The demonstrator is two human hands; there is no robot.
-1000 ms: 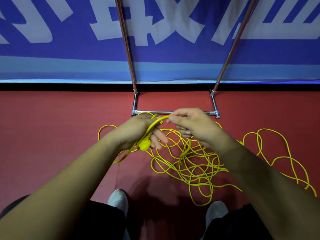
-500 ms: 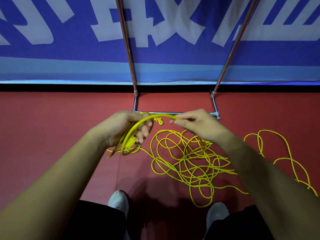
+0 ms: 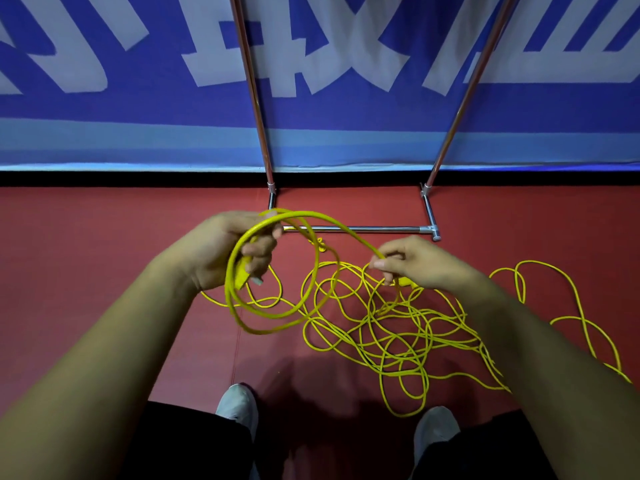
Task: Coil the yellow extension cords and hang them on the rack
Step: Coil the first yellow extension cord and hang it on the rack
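L hand point(image 3: 221, 251), far-left: I read fingers curled round two started loops point(image 3: 273, 315) and plug point(image 3: 242, 276). Cord point(image 3: 304, 213) arcs right to R hand point(image 3: 424, 266), pinched thumb-to-finger. Loose pile point(image 3: 398, 341) lies near-right, below R hand, so next loop feeds right-to-left. Rack point(image 3: 356, 229) stands beyond.

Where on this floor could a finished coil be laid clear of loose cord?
Bare red floor lies left of the left hand, up to the wall, and between the rack base bar and the wall. Crowded: the tangled cord spreads from under the right hand to the picture's right edge, down toward the shoes.
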